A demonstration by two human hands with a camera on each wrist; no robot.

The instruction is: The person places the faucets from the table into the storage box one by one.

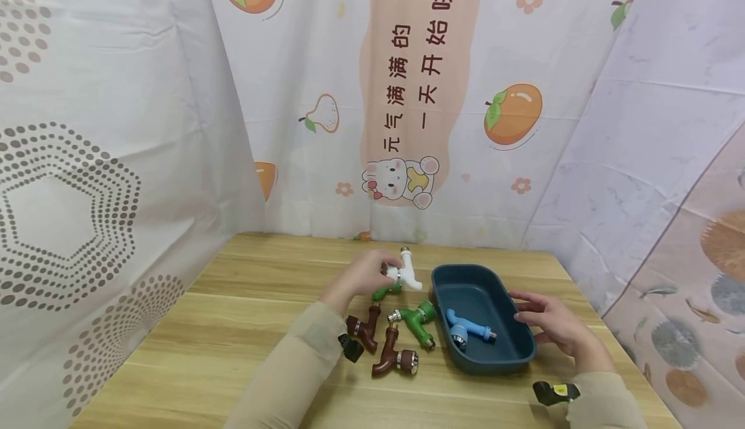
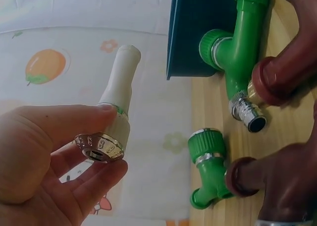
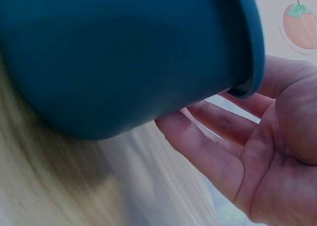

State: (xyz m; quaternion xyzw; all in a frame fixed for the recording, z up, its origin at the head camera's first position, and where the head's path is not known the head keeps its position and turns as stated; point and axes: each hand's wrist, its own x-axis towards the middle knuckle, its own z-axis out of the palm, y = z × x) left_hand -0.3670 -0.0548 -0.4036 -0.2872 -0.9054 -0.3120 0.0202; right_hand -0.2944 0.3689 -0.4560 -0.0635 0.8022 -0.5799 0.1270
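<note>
My left hand (image 1: pixel 365 275) pinches a white tap (image 1: pixel 410 275) by its round knob, thumb on one side and fingers on the other. In the left wrist view the white tap (image 2: pixel 120 77) is held up, the silvery end of its knob facing the camera. My right hand (image 1: pixel 553 320) grips the right side of a dark blue basin (image 1: pixel 480 290), thumb over the rim and fingers against the outer wall. In the right wrist view, fingertips touch the basin's wall (image 3: pixel 124 62) below its lip. Inside the basin lies a light blue tap (image 1: pixel 473 327).
Two brown taps (image 1: pixel 388 354) and a green tap (image 1: pixel 416 325) lie left of the basin. Another green tap (image 1: pixel 387 292) sits partly hidden below my left hand. Printed curtains (image 1: pixel 326 176) hang behind the wooden table (image 1: pixel 233 325) and at both sides.
</note>
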